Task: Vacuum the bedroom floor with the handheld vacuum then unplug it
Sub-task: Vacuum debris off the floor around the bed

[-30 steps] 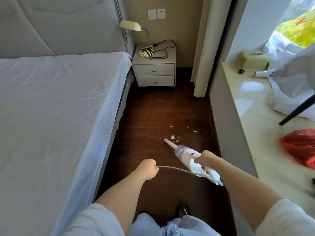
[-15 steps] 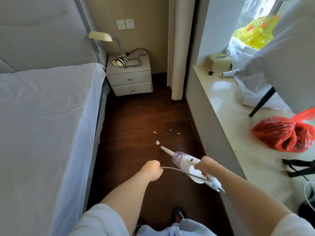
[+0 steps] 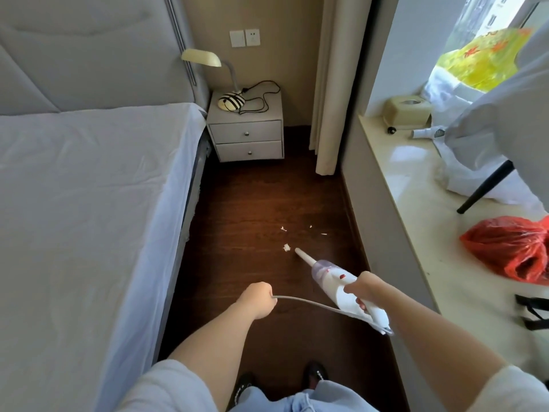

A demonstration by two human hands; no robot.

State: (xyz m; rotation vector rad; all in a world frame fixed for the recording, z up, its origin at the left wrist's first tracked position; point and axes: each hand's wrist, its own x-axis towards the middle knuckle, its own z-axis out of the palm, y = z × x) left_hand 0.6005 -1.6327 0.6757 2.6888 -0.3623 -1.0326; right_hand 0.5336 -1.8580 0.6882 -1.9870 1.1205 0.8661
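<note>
- Right hand [image 3: 361, 288] gripping handheld vacuum [image 3: 335, 282], handle partly hidden; nozzle just beside nearest of four paper scraps [image 3: 286, 247] on floor [image 3: 252, 203].
- Left hand [image 3: 258, 298] fisted around cord [image 3: 309, 303]; plug end hidden.

A white handheld vacuum [image 3: 341, 285] with red markings and a clear, faintly lilac front chamber is showing against the dark reddish-brown wood floor [image 3: 252, 203]; its cord [image 3: 312, 304] is looking pale grey. White scraps [image 3: 286, 247] are dotting the floor. The bed sheet [image 3: 89, 188] is reading pale bluish white. On the white nightstand [image 3: 246, 135], a cream lamp [image 3: 202, 58] is rising from a black-and-cream striped base [image 3: 231, 101]. A red bag [image 3: 511, 251] and what may be a yellow printed bag [image 3: 478, 58] are glowing on the cream sill [image 3: 416, 209].
</note>
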